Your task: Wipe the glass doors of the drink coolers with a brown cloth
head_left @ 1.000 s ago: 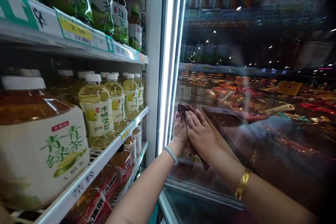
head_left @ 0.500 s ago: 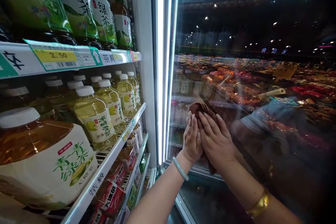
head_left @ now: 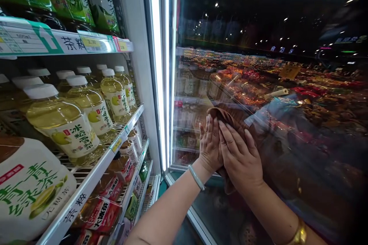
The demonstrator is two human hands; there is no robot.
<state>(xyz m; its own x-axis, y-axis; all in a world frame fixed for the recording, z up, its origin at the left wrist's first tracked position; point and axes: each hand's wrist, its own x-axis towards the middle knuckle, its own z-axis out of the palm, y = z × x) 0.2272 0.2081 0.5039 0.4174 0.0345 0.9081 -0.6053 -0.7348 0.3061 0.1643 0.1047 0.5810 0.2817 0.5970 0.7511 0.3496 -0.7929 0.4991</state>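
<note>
Work at the glass door point(head_left: 230, 216) looked in progress, not finished, judging by the brown cloth point(head_left: 222, 115) pressed on the pane. Cloth location: on the glass, under and around both hands, top fold above the fingertips, lower end hanging below the palms. Left hand point(head_left: 211, 147), with the pale green bangle point(head_left: 196, 178) on its wrist, lay just beside the right hand point(head_left: 243, 157), the two touching. Fingers on both were extended, neither clenched nor let go of the cloth, pushing it flat; no grip around it was visible. Whether a fold was pinched under the palms, couldn't tell. Gold bracelet point(head_left: 300, 234) was on the other forearm.

Done so far: cloth on the pane, both hands pressing it. How much of the glass had been covered, couldn't tell; no clear edge showed between rubbed and unrubbed parts. Pale haze point(head_left: 266, 116) to the right of the hands could have been reflection or smear, unclear. Left to do, as a judgement: cloth not yet off the glass, door standing open beside the shelves, bottles point(head_left: 115, 97) in rows on the racks, nobody's hand on them. Light strip point(head_left: 156, 65) was lit.
</note>
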